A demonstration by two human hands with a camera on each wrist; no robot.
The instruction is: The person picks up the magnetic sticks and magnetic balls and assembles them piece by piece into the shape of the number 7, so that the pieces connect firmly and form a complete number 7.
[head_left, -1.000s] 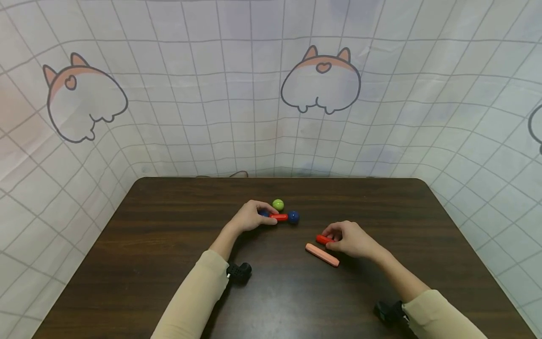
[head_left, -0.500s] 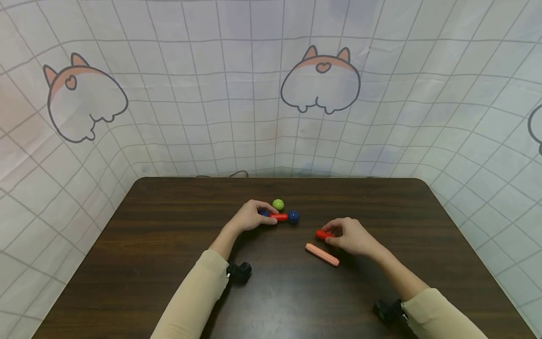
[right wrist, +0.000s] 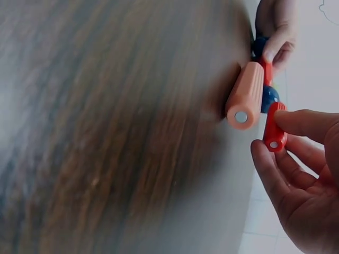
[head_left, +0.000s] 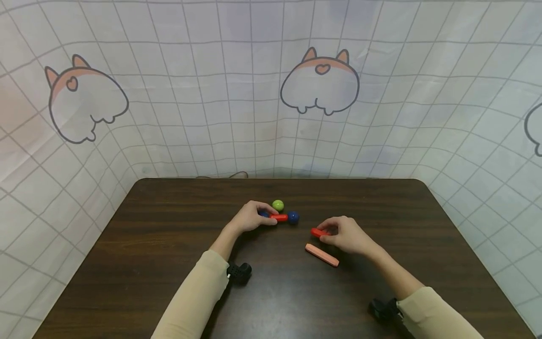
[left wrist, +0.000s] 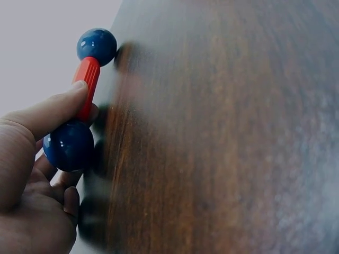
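Observation:
My left hand (head_left: pixel 249 216) pinches a red ridged rod (head_left: pixel 279 218) between thumb and fingers. A blue ball (head_left: pixel 293 217) sits at its far end, and a second blue ball (left wrist: pixel 69 145) at its near end lies beneath the thumb. To the right, my right hand (head_left: pixel 347 234) grips another red rod (head_left: pixel 318 232), short and ridged. Its end in the right wrist view carries a small silvery disc (right wrist: pixel 274 144), like a magnet. A gap separates this rod from the blue ball. Nearer the person, a peach rod (head_left: pixel 322 255) lies loose on the table.
Behind the left hand's rod rests a green ball (head_left: pixel 278 205). The dark wooden table (head_left: pixel 169 263) ends at a white gridded cloth (head_left: pixel 203 108) hanging at the back and sides. A black wrist camera (head_left: pixel 239 272) sits on the left wrist.
My right hand has moved slightly left and away from the person with its red rod, nearer the blue ball. The left hand and its piece stay in place.

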